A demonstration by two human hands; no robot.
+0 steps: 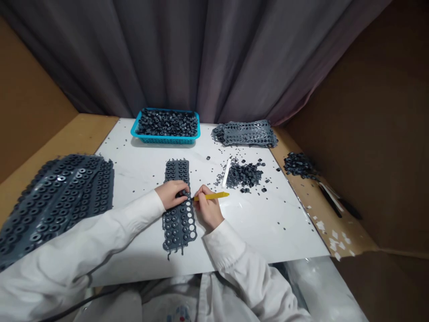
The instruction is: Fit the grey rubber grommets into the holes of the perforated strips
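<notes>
A dark grey moulded rubber sheet (pixel 179 230) with rows of raised rings lies lengthwise on the white board. Along its right edge, several round holes show white through the lower half. My left hand (pixel 172 193) rests across the middle of the sheet, thumb and fingers closed at a ring near the right edge. In my right hand (pixel 208 208) is a yellow pen-shaped tool (pixel 217 195), held like a pencil. Its dark tip meets the sheet's right edge beside my left fingertips; the exact contact is too small to make out.
A blue basket (pixel 134 130) full of small dark rings stands at the back. Stacked ringed sheets (pixel 63 192) lie left, punched sheets (pixel 250 133) back right. A pile of dark scraps (pixel 246 174) sits beside a white stick (pixel 226 172). Cardboard walls (pixel 362 134) flank the board.
</notes>
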